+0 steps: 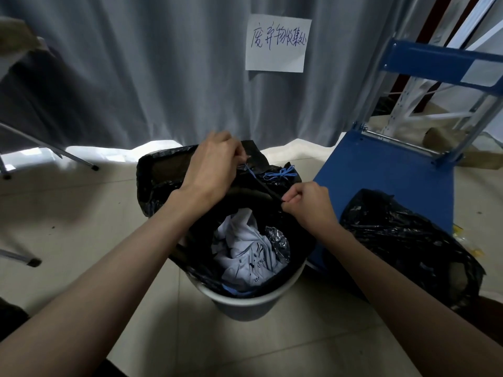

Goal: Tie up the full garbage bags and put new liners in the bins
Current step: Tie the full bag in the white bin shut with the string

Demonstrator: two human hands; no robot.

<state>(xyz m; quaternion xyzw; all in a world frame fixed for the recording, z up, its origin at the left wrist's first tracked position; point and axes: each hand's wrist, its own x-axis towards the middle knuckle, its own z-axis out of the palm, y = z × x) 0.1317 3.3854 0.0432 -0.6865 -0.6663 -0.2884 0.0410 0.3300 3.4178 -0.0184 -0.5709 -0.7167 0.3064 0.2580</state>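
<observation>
The full garbage bag [158, 170] sits in the pale bin [245, 303] on the floor, mouth open over crumpled paper. The left hand [209, 170] pinches the far rim near a blue drawstring [280, 174]; the right hand [307, 202] grips a stretched strand of plastic. Tying seems under way; next, likely draw both ends together and knot them.

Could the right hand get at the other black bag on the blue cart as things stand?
Probably yes, once it lets go. The right hand is pinching the rim of the bin's bag, while the second black bag lies just beside that forearm on the blue cart, nothing between.
</observation>
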